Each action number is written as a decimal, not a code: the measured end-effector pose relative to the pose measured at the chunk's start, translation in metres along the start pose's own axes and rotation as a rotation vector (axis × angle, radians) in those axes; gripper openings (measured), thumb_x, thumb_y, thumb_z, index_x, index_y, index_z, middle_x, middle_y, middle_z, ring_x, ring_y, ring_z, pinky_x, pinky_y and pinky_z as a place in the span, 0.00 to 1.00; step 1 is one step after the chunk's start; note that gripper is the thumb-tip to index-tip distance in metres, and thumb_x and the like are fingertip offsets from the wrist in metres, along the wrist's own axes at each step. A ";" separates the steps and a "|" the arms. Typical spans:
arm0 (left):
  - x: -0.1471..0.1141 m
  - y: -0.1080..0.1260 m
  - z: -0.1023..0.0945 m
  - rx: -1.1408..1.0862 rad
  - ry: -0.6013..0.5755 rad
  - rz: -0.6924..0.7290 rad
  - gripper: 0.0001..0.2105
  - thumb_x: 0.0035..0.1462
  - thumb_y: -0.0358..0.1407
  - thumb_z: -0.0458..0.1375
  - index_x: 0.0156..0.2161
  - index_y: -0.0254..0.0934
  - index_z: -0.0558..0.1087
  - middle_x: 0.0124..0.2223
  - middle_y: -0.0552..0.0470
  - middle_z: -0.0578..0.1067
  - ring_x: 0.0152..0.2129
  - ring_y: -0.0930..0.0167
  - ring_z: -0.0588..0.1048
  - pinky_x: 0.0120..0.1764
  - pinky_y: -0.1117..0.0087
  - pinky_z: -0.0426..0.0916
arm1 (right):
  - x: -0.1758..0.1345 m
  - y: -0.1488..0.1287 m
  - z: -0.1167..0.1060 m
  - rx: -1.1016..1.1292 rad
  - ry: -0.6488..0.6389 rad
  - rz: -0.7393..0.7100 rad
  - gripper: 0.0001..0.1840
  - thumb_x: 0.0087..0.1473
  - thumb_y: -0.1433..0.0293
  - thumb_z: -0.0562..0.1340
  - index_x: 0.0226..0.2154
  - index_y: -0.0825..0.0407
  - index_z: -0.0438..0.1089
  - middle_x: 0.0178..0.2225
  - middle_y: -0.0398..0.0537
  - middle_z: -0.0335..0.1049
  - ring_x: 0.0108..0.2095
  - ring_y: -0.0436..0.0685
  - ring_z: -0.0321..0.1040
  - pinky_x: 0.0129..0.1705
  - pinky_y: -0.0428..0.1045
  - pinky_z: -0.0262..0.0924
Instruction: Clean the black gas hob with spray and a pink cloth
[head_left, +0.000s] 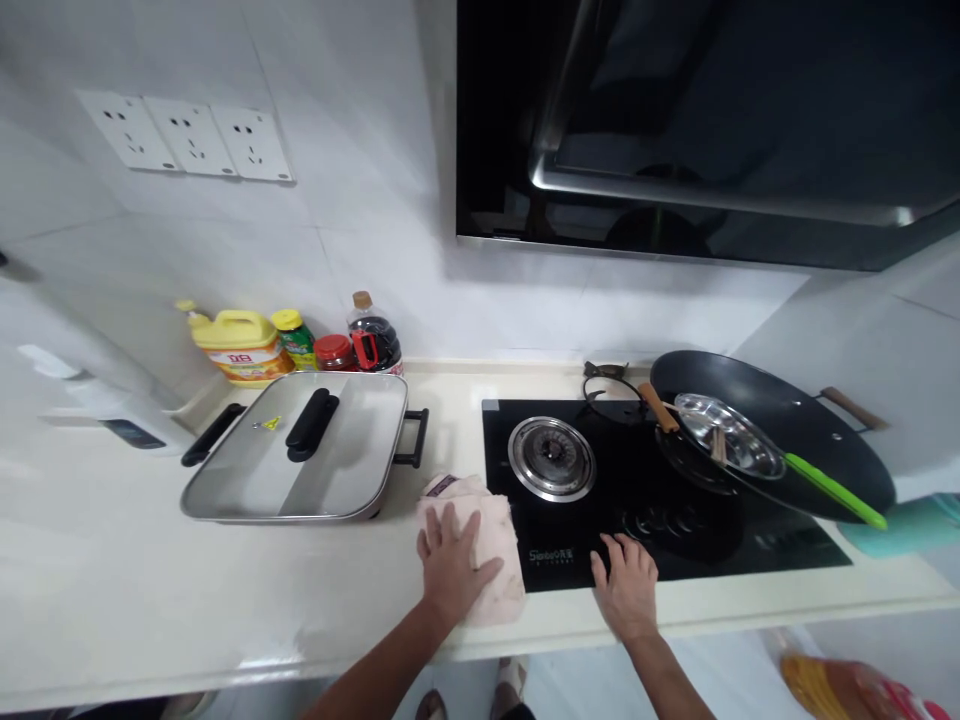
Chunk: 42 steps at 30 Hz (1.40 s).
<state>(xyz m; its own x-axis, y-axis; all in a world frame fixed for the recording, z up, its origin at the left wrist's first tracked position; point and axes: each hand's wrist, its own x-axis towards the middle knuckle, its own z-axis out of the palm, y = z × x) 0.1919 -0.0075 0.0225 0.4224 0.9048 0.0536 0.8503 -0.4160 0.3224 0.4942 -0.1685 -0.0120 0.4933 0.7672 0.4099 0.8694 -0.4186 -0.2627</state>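
My left hand (454, 568) lies flat on a folded pale pink cloth (501, 590), fingers spread and pressing it against the counter. The cloth overlaps the left edge of a black glass gas cooktop (622, 480). On the cooktop's front edge rests my right hand (626, 588), its fingers a little bent and apart, with nothing in it. Ahead of both hands is a round steel burner (552, 458) without a pot support over it. A loose black pot support (611, 395) stands at the cooktop's back edge.
A large wok (825, 430) holding a steel bowl (731, 435) and a green-handled utensil (832, 490) covers the right burner. Left stands a lidded electric pan (337, 460). Behind it are a yellow jug (244, 345) and several containers. A range hood (675, 130) overhangs the cooktop.
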 end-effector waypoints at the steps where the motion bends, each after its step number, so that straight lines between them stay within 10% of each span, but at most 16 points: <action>1: 0.007 0.006 -0.001 -0.011 -0.025 -0.020 0.38 0.56 0.59 0.64 0.69 0.50 0.68 0.76 0.37 0.55 0.73 0.33 0.45 0.65 0.30 0.49 | -0.001 -0.002 0.002 -0.041 -0.020 -0.002 0.29 0.69 0.52 0.48 0.54 0.52 0.74 0.55 0.62 0.70 0.58 0.71 0.61 0.60 0.67 0.55; 14: 0.173 0.055 -0.014 -0.026 -0.128 -0.100 0.45 0.62 0.63 0.52 0.75 0.36 0.53 0.78 0.29 0.45 0.73 0.31 0.39 0.67 0.28 0.38 | 0.001 -0.012 0.002 -0.165 -0.094 0.006 0.27 0.68 0.56 0.50 0.58 0.52 0.73 0.60 0.62 0.69 0.62 0.72 0.58 0.62 0.67 0.53; 24: 0.074 0.081 0.023 -0.029 -0.149 0.251 0.39 0.63 0.61 0.51 0.74 0.47 0.58 0.80 0.41 0.40 0.74 0.37 0.33 0.66 0.25 0.28 | -0.001 -0.005 0.007 -0.141 -0.055 -0.001 0.29 0.69 0.56 0.46 0.57 0.53 0.73 0.59 0.61 0.69 0.61 0.72 0.59 0.61 0.68 0.53; 30: 0.050 0.146 0.033 -0.112 -0.303 0.623 0.38 0.61 0.58 0.54 0.70 0.37 0.65 0.78 0.34 0.50 0.74 0.40 0.39 0.66 0.26 0.31 | -0.006 0.012 0.010 -0.020 -0.034 0.030 0.30 0.70 0.56 0.43 0.55 0.50 0.73 0.57 0.58 0.71 0.59 0.70 0.63 0.61 0.66 0.56; 34: 0.047 0.168 0.034 -0.135 -0.275 0.593 0.37 0.60 0.57 0.55 0.66 0.32 0.69 0.71 0.29 0.63 0.73 0.41 0.43 0.67 0.29 0.33 | -0.007 0.028 0.015 0.067 0.010 0.039 0.31 0.69 0.54 0.44 0.54 0.53 0.73 0.57 0.62 0.72 0.58 0.71 0.66 0.60 0.66 0.58; 38: 0.038 0.144 0.031 -0.161 -0.251 0.490 0.40 0.60 0.62 0.54 0.66 0.34 0.69 0.69 0.30 0.65 0.72 0.42 0.45 0.68 0.31 0.31 | -0.003 0.038 0.019 0.093 0.046 0.021 0.33 0.68 0.51 0.44 0.50 0.55 0.75 0.55 0.64 0.73 0.55 0.71 0.69 0.58 0.65 0.60; 42: 0.023 0.089 0.014 -0.117 -0.221 0.321 0.45 0.57 0.68 0.51 0.72 0.43 0.61 0.79 0.37 0.45 0.75 0.41 0.37 0.68 0.30 0.33 | -0.002 0.038 0.016 0.075 0.000 0.034 0.33 0.66 0.51 0.45 0.50 0.56 0.75 0.55 0.65 0.73 0.56 0.73 0.67 0.59 0.67 0.60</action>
<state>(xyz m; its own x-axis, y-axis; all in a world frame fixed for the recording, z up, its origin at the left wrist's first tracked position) 0.2816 -0.0245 0.0389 0.7285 0.6843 -0.0314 0.6285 -0.6494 0.4282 0.5257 -0.1785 -0.0367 0.5225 0.7531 0.3997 0.8474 -0.4070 -0.3408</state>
